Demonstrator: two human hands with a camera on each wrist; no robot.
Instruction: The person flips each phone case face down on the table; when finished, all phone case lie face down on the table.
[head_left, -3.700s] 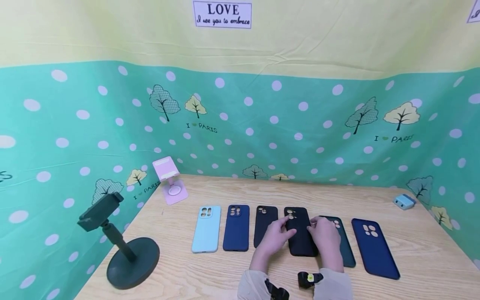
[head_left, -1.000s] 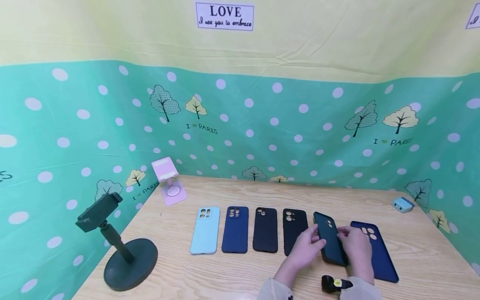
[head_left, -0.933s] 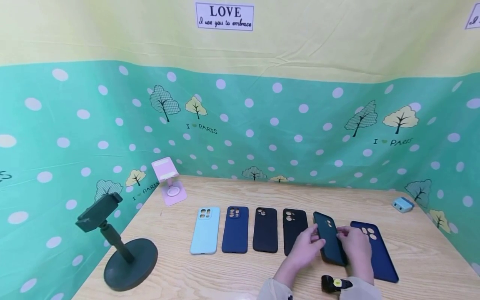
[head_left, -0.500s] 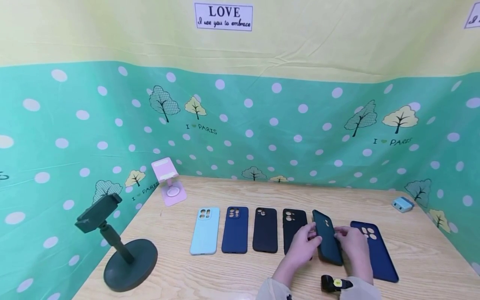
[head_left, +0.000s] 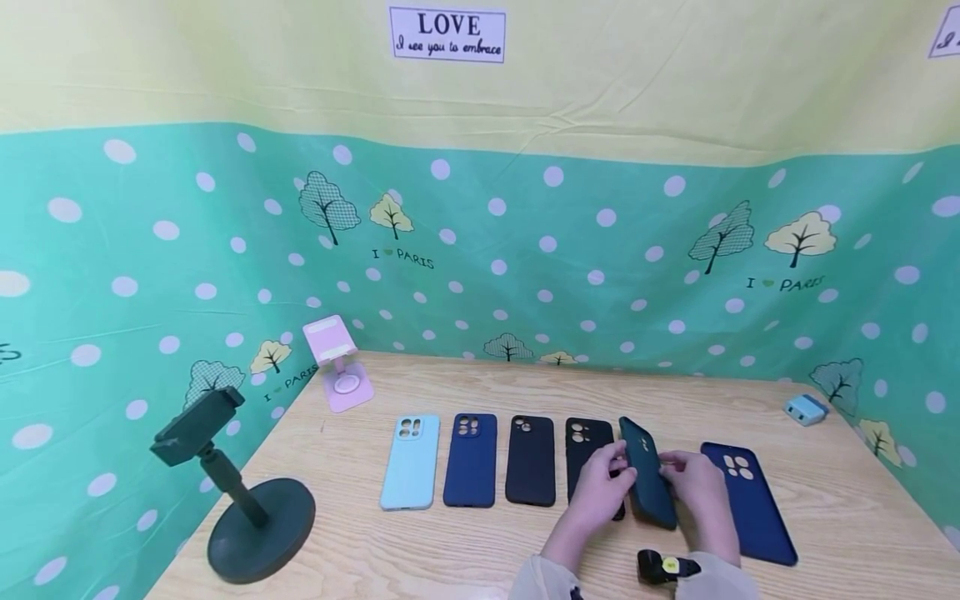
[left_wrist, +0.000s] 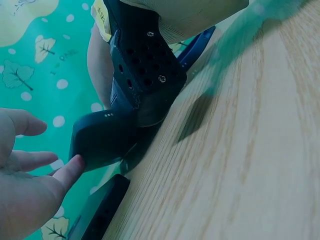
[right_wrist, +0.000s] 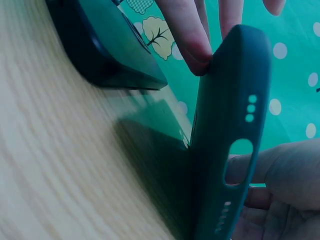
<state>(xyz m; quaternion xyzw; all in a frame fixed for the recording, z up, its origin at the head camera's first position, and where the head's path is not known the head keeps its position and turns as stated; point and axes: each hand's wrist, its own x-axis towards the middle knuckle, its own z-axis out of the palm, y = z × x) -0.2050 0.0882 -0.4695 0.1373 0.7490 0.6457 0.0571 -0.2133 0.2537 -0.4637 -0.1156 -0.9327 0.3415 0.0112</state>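
Observation:
Both hands hold a dark green phone case [head_left: 648, 479], tilted up on its edge just right of a black phone case [head_left: 590, 446]. My left hand [head_left: 596, 492] has its thumb and fingers at the left long edge, partly in front of the black case. At the opposite edge, my right hand [head_left: 701, 492] grips with its fingertips. The left wrist view shows the left thumb tip touching the green case's corner. In the right wrist view the green case [right_wrist: 215, 115] stands steeply, its port cutout and small holes facing the camera. A navy case [head_left: 757, 508] lies right of the right hand.
Left of the black case lie another black case [head_left: 530, 460], a dark blue one [head_left: 470, 459] and a light blue one [head_left: 410, 462]. A dark green stand [head_left: 258, 525] and a pink stand [head_left: 347, 387] are at left. A blue charger plug [head_left: 806, 409] sits far right.
Both hands left the black case, which now lies straighter, and took hold of the green one. In the last second the green case has shifted left and tilted more steeply.

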